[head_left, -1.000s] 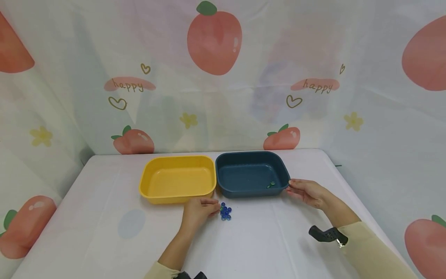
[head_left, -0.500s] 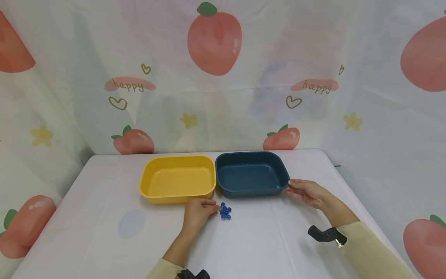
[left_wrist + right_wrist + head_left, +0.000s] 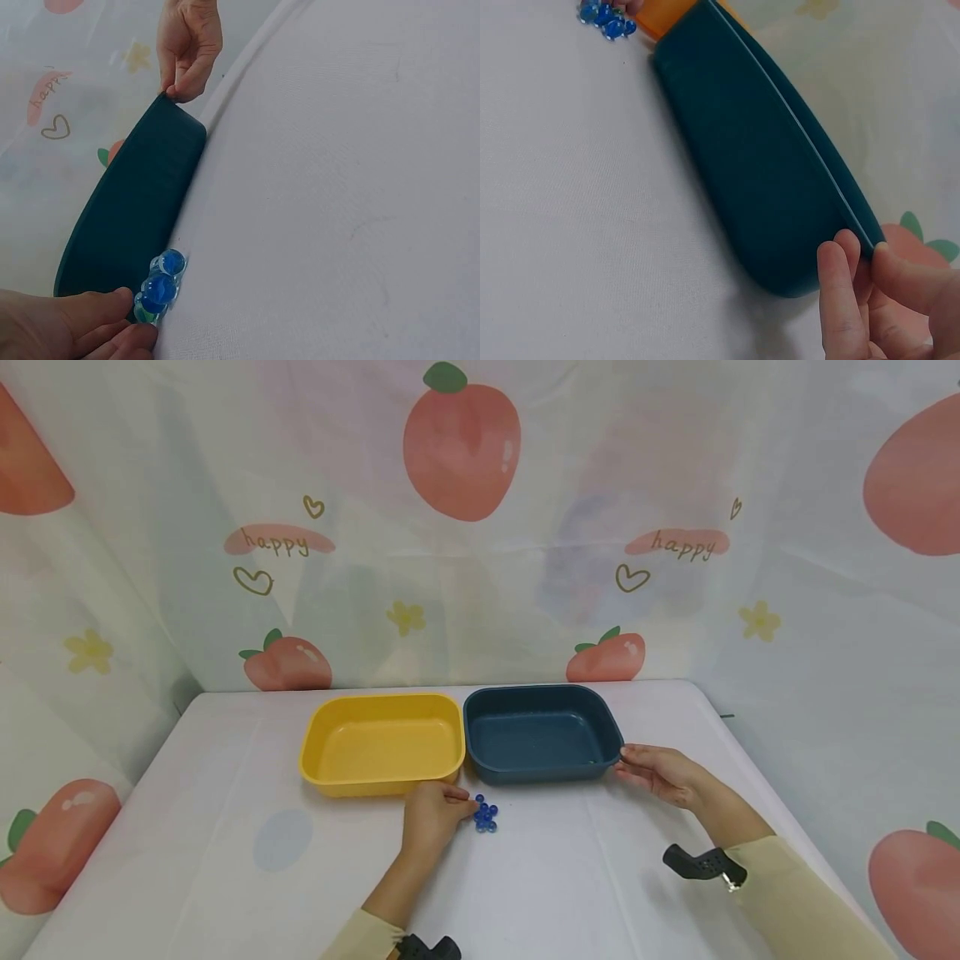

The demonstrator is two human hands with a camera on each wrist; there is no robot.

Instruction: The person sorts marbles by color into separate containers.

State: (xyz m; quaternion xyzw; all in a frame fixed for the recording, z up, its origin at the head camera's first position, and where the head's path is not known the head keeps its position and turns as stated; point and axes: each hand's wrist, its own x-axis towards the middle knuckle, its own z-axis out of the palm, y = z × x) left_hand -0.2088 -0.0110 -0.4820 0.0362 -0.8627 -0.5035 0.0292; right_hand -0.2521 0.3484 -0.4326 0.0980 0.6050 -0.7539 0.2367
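Note:
Small blue marbles point(image 3: 487, 815) lie in a tight cluster on the white cloth, in front of the gap between the two bins. My left hand point(image 3: 435, 818) reaches in from their left, thumb and fingertips right at the edge of the cluster. In the left wrist view a green marble point(image 3: 146, 313) shows just past those fingertips, among the blue ones. With my right hand point(image 3: 663, 774) I pinch the right end of the dark blue bin point(image 3: 543, 774), thumb over the rim and fingers against the outer wall, as the right wrist view shows.
A yellow bin point(image 3: 375, 789) stands directly left of the dark blue one. White cloth point(image 3: 555, 877) covers the table, and a printed fabric backdrop point(image 3: 480, 602) rises behind and at both sides. Each wrist wears a black strap-on camera mount point(image 3: 705, 864).
My left hand has moved slightly right, its fingertips now covering the green marble in the head view. Green marbles inside the dark blue bin rolled right and are out of sight. The right hand stays put.

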